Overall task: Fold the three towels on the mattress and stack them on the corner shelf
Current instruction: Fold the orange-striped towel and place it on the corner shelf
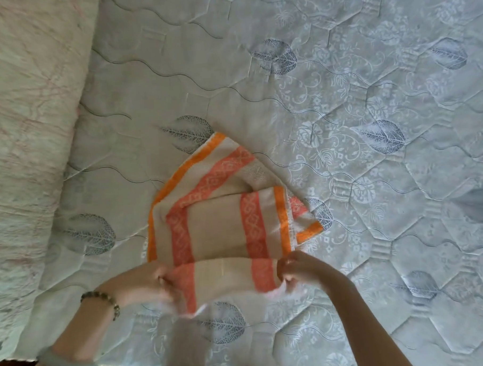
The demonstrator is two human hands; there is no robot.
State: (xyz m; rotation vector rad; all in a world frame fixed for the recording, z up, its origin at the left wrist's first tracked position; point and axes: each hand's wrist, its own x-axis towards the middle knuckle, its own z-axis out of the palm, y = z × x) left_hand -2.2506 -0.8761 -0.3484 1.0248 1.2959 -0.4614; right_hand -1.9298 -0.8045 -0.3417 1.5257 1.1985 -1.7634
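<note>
Folding striped towel (223, 230) on mattress (369, 94): left hand (156, 283), right hand (296, 266) each pinched near edge; best matched corners, kept tension even.

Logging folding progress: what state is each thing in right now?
Towel: partly folded, near edge lifted off the mattress.
Left hand: grip shut on towel's left end.
Right hand: grip shut on towel's right end.
Mattress: bare, only this towel on it.

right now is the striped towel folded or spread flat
Partly folded: the striped towel lies in overlapping layers, both hands pinching its near edge.
</note>
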